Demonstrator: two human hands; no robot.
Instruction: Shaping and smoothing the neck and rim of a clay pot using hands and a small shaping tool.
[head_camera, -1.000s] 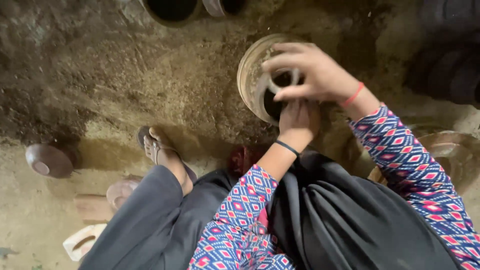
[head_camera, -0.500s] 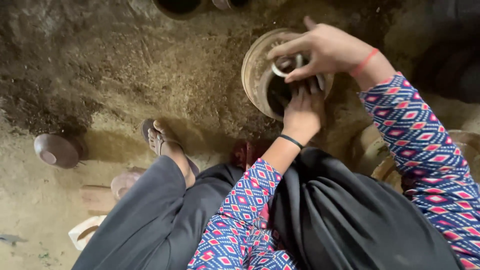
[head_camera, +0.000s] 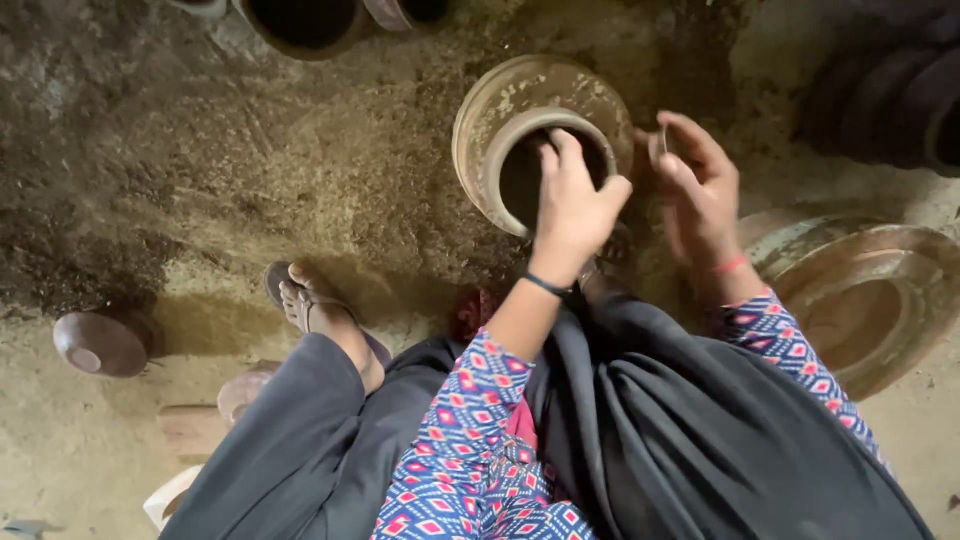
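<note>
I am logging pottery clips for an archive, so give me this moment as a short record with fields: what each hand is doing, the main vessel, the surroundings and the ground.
Left hand: left hand rests on the rim of the round brown clay pot, fingers at its dark mouth.
Right hand: right hand is beside the pot, pinching a small thin object too small to identify.
Pot: lies tilted, mouth toward the person.
Surroundings: wide shallow clay dish at right; small dark round clay lid at left.
Ground: sandy earth floor.
</note>
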